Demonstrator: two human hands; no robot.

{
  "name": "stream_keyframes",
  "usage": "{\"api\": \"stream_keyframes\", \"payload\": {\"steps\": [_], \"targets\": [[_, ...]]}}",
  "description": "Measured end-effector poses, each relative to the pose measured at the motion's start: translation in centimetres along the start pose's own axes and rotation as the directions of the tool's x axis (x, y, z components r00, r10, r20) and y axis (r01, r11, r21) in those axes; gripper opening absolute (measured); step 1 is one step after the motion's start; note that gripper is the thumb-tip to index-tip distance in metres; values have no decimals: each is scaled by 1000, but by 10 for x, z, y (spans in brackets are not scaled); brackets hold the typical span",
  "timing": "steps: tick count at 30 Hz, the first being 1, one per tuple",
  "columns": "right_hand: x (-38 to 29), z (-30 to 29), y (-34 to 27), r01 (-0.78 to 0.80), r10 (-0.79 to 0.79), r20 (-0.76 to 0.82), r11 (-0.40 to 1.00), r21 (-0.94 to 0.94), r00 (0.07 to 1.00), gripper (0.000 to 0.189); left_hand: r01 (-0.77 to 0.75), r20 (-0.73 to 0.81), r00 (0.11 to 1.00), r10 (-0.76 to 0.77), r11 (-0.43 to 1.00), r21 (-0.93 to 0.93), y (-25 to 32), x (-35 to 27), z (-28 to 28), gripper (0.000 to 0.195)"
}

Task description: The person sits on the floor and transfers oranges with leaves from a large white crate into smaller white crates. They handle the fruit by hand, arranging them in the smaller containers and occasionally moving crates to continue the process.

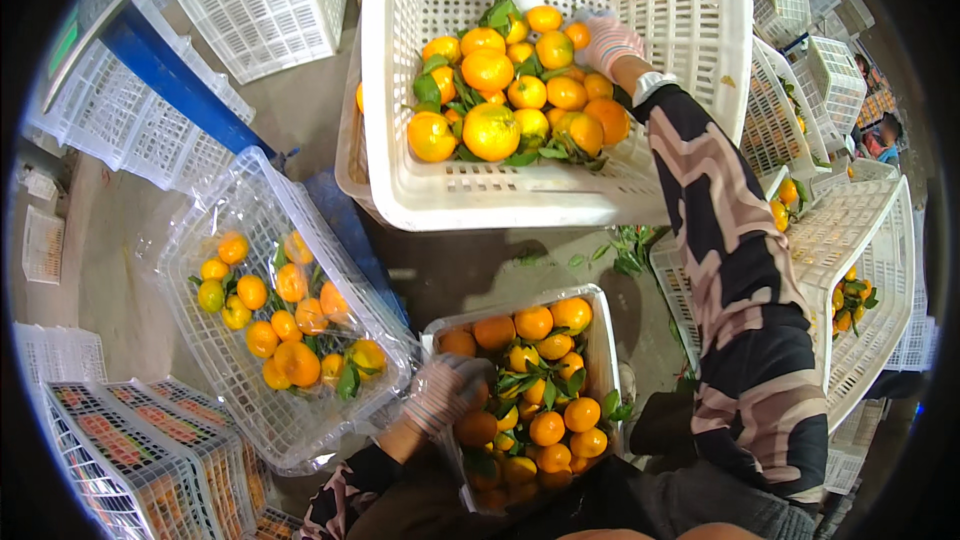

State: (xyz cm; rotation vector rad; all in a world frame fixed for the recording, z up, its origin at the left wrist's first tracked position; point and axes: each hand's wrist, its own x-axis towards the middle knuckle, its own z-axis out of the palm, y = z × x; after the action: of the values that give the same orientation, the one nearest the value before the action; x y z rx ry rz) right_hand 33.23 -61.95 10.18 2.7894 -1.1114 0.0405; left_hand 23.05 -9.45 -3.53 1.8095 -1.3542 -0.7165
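Note:
My right hand [611, 45], in a striped glove with grey fingertips, reaches into a large white plastic crate [517, 214]. Its fingers are against a mandarin [577, 35] at the right of a leafy pile; whether they grip it is not clear. My left hand [442, 396], gloved alike, is over the left rim of a smaller crate [609, 330] full of mandarins [547, 427] in front of me. Its fingertips are among the fruit, and their grasp is hidden. To the left, a clear-film-lined crate [281, 457] holds mandarins [297, 364] with green leaves.
Stacked fruit-filled crates [150, 435] stand at the lower left. An upturned white crate [259, 7] and a blue metal bar [176, 82] are at the upper left. White crates [870, 240] crowd the right. Loose leaves [630, 251] lie on the floor. People [881, 139] are far right.

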Motion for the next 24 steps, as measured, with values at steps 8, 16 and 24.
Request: {"api": "stream_keyframes", "payload": {"steps": [8,16,24], "targets": [[-197,-65,60,-130,-473,-153,-514,848,867,47,-311,431,893,130,870,383,-10,-18,7,35],[-529,36,-49,-804,-472,662,-215,555,583,44,-167,475,877,-78,877,451,8,-22,-4,36],[-602,79,-111,-299,-343,523,530,794,780,54,-98,395,911,-117,870,483,21,-33,-1,34]]}}
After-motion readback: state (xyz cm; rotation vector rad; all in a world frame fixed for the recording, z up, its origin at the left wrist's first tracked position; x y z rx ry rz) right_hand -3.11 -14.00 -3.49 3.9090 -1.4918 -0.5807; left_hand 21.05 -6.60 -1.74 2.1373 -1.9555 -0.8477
